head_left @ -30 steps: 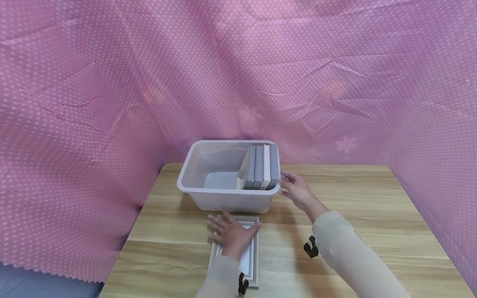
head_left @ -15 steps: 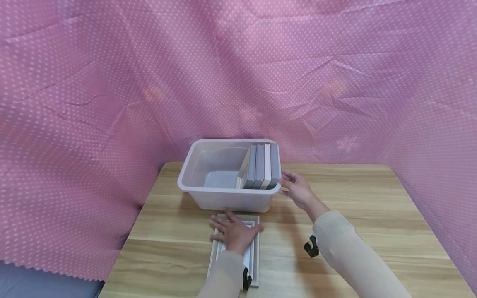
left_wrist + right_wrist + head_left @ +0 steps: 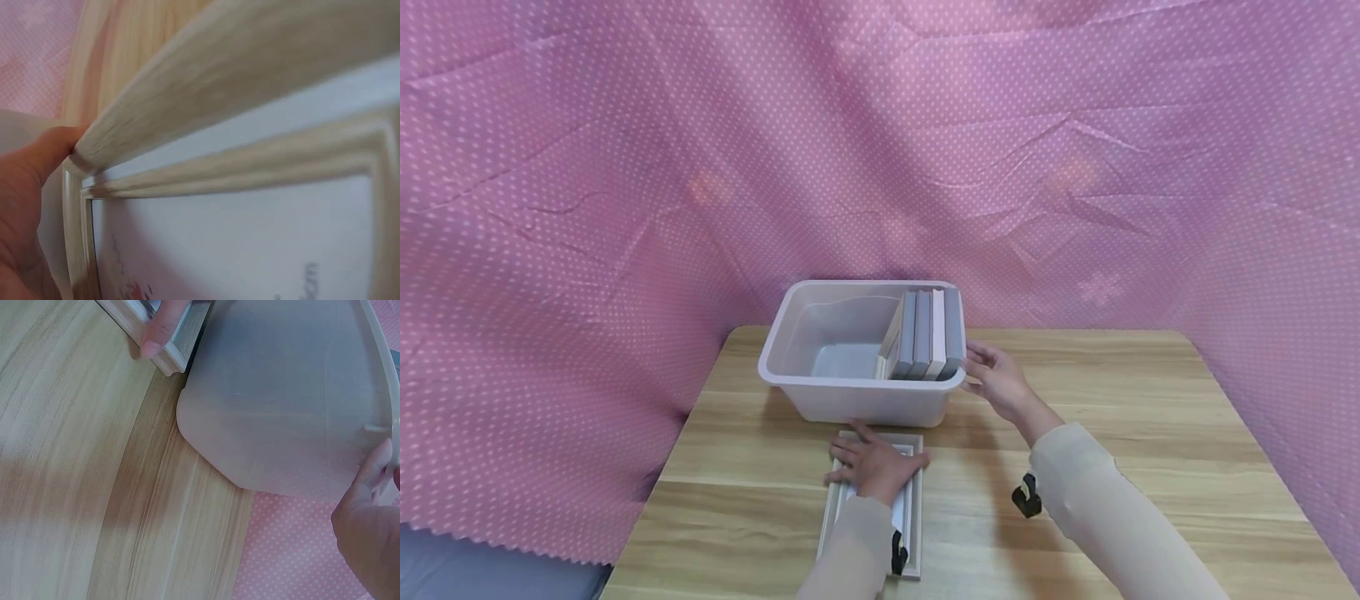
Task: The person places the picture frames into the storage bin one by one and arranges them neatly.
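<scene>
A pale wood-look picture frame [image 3: 913, 533] lies face up on the table, in front of a whitish plastic bin [image 3: 865, 404]. My left hand [image 3: 880, 468] spans its far part, fingers at the left edge and thumb over the right edge. The left wrist view shows the thumb [image 3: 47, 153] at a corner of the frame, with a white printed sheet inside the border. At the bin's right side, my right hand [image 3: 1000, 387] holds the rim; in the right wrist view its fingers [image 3: 374, 465] are right at that rim.
Several flat, book-like grey and cream pieces [image 3: 922, 333] stand on edge along the bin's right inner side. The wooden table [image 3: 1120, 467] ends at a pink dotted cloth [image 3: 925, 167] hanging behind and at both sides.
My left hand has shifted slightly right over the picture frame, and its fingers have drawn in toward the frame's left edge. My right hand stays at the bin.
</scene>
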{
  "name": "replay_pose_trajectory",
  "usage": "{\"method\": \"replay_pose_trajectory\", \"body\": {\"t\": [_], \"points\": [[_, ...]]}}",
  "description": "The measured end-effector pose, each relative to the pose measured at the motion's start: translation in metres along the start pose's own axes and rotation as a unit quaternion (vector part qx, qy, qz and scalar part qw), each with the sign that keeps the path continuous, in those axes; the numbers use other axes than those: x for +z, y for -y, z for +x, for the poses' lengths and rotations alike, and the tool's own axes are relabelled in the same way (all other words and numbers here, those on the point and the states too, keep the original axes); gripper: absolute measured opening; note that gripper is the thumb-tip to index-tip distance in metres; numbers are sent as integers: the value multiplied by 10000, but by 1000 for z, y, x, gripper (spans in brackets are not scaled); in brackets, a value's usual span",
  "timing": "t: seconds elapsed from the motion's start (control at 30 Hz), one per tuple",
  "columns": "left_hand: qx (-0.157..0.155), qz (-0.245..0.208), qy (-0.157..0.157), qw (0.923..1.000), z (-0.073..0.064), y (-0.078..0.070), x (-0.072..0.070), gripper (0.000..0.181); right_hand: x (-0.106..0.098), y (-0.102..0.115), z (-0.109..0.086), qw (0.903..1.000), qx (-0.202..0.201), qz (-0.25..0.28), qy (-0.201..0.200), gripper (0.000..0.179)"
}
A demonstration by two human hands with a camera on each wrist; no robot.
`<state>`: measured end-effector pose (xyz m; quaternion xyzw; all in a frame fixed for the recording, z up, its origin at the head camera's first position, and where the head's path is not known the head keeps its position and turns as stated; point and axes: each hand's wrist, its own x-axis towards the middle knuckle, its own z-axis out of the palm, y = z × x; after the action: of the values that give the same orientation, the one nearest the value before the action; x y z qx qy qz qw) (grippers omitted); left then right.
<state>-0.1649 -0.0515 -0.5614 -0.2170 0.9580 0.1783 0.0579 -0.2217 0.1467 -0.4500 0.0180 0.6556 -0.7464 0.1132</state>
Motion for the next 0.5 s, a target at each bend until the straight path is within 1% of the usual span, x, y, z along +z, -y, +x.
{"method": "replay_pose_trajectory", "body": {"t": [0.1,0.17,0.43,0.5], "points": [[22,54,-13,10000,-4,-2,-5,152,0,0,0,10000,16,30,-8,50],[103,110,32,9999,-6,-2,-8,148,0,0,1,10000,12,40,-9,50],[514,358,327,9975,-12,2,-14,120,1,1,1,10000,-21,59,3,51],[569,359,397,9969,-12,3,-15,116,1,0,2,10000,-32,61,13,51]]}}
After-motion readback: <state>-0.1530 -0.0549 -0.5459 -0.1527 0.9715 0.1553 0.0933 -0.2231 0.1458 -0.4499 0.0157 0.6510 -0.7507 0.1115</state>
